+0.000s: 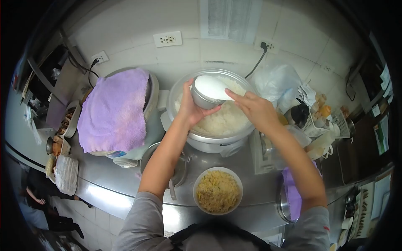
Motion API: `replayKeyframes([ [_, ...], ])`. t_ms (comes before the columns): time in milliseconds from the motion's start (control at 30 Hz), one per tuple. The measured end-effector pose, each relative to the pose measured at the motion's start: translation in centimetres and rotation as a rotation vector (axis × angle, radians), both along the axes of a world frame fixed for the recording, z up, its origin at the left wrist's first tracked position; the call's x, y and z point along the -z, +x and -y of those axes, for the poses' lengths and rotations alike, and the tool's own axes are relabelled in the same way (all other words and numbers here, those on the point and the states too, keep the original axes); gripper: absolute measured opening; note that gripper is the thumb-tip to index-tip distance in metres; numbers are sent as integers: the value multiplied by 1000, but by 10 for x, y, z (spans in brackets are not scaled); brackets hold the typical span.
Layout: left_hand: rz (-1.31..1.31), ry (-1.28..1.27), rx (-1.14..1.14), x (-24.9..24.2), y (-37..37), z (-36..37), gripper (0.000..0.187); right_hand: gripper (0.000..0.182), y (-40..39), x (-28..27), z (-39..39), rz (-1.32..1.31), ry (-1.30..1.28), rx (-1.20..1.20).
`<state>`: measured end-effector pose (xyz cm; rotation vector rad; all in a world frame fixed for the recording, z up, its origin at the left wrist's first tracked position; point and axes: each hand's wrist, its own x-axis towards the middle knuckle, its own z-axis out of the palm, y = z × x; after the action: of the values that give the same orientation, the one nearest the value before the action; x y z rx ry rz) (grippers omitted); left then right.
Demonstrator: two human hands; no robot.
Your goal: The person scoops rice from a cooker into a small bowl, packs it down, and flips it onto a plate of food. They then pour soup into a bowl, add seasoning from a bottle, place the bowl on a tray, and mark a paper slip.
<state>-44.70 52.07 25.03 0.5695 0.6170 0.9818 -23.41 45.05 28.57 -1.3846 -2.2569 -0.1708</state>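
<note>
My left hand [191, 108] is wrapped round a small metal cup [202, 101], holding it above the open rice cooker [209, 145]. In my right hand [258, 112] is a white rice paddle [210, 86] gripped by its handle. The paddle's blade lies across the top of the cup and hides most of what is inside. White rice [224, 122] fills the cooker pot below both hands. Closer to my body, a white bowl [195, 202] full of yellow fried rice [218, 190] stands on the steel counter.
A purple towel [115, 111] covers a second large cooker at left. A metal pot [181, 172] with a handled utensil stands under my left forearm. To the right are a clear plastic bag [276, 81], a white basket [312, 127] and another purple cloth [292, 192]. A person [50, 215] is at lower left.
</note>
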Motion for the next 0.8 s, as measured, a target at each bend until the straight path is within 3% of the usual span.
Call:
replayKeyframes([
  [67,-76,-34,-58,-5,-2,5,74,43,-4,3,5,47,-104,24],
  [133,-91,20,-37,10,-6,4,74,43,-1,9,3,-82,-179,-66],
  [267,-55,81,16,18,-7,9,75,43,4,-22,5,-537,-556,41],
  [367,0,76,23,8,-7,13,74,44,5,20,3,-309,-337,-145],
  [467,58,80,13,10,-8,13,76,48,7,3,11,-381,-597,-91],
  [533,107,95,0,9,-8,14,76,51,11,7,5,-710,-698,-65],
  [600,161,110,-29,7,-5,15,76,51,8,24,3,-779,-530,-134],
  [633,156,124,-40,7,-5,14,75,49,-2,40,6,-680,-310,-215],
  [733,167,165,-80,14,-8,10,72,55,-17,43,10,-943,-333,-250],
  [800,215,191,-109,17,-8,8,70,60,-24,26,39,-1615,-922,-40],
])
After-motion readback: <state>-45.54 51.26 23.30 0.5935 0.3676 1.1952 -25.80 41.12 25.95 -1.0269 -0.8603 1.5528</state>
